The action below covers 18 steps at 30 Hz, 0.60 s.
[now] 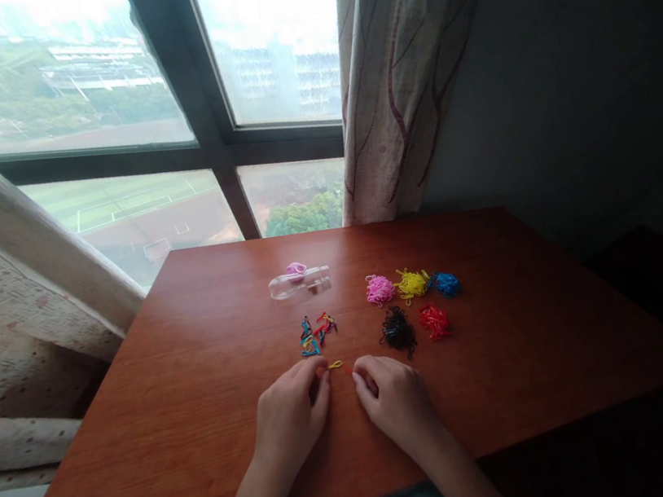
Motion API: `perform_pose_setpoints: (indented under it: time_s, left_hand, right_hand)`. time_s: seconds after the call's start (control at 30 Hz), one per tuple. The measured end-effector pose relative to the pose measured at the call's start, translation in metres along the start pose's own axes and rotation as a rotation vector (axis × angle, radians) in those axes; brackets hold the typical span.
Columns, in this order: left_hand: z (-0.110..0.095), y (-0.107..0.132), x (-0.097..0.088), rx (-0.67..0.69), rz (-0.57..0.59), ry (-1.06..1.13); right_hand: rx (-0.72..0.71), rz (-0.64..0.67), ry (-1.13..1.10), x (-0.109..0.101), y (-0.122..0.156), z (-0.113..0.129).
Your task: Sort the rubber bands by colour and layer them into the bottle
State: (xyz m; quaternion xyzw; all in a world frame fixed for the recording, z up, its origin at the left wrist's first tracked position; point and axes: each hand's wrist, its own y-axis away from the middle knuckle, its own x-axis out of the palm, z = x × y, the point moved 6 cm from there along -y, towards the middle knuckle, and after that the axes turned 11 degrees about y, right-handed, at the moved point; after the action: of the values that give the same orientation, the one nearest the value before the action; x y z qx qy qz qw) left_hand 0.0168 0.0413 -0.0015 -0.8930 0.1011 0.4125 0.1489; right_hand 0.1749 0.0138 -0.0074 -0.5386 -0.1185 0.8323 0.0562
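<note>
Both my hands rest on the wooden table, fingers curled in a pinch. My left hand and my right hand face each other, with a tiny yellow and red rubber band piece between their fingertips. Just beyond lies a small mixed chain of coloured bands. To the right sit sorted little heaps of bands: pink, yellow, blue, black and red.
A clear plastic tool with a pink part lies farther back on the table. Behind the table are a large window and a patterned curtain. A dark wall is on the right.
</note>
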Motion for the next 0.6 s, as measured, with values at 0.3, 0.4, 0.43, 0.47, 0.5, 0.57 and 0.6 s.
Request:
perform_pose_setpoints:
  time_s: [0.3, 0.4, 0.43, 0.47, 0.5, 0.57, 0.6]
  left_hand:
    - [-0.001, 0.000, -0.001, -0.002, 0.012, -0.014]
    - [-0.001, 0.000, -0.001, -0.008, 0.011, -0.023]
    - [-0.001, 0.000, -0.001, -0.010, 0.009, -0.025]
    - [-0.001, 0.000, -0.001, -0.013, 0.007, -0.025]
    - [-0.001, -0.001, -0.001, -0.018, 0.003, -0.025]
    - [-0.002, -0.001, -0.002, -0.033, -0.001, -0.026]
    - [-0.002, -0.001, -0.003, -0.042, 0.001, -0.028]
  right_hand:
    - [0.257, -0.292, -0.016, -0.057, 0.008, -0.086]
    - [0.334, -0.326, 0.112, -0.073, 0.001, -0.126]
    - [0.347, -0.321, 0.143, -0.076, -0.001, -0.135]
    - [0.351, -0.312, 0.165, -0.076, -0.002, -0.142]
    - [0.352, -0.300, 0.178, -0.076, -0.003, -0.146]
    - [0.345, -0.286, 0.181, -0.074, -0.003, -0.148]
    - [0.343, -0.286, 0.176, -0.073, -0.002, -0.148]
